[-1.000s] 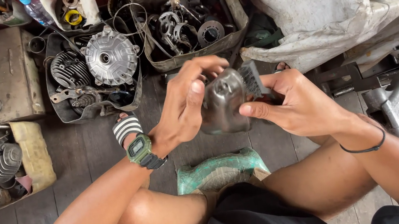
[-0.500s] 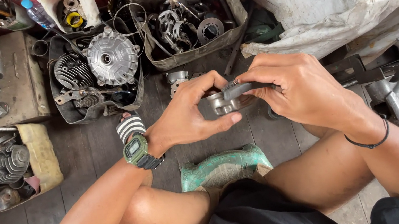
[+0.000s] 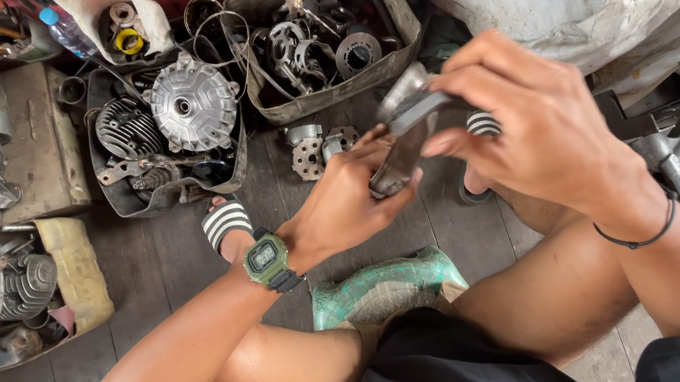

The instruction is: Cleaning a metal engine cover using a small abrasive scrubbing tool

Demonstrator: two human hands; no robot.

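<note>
Above the plank floor (image 3: 166, 277), in front of the seated person's knees, the left hand (image 3: 342, 208) curls around the lower end of a grey metal engine part (image 3: 405, 133). The part's long axis tilts from lower left up to upper right. The right hand (image 3: 526, 129) grips its upper end, fingers bent over it.

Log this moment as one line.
left hand: grips metal engine part from below | right hand: holds its top | above plank floor

single head view, looking steeply down, close
</note>
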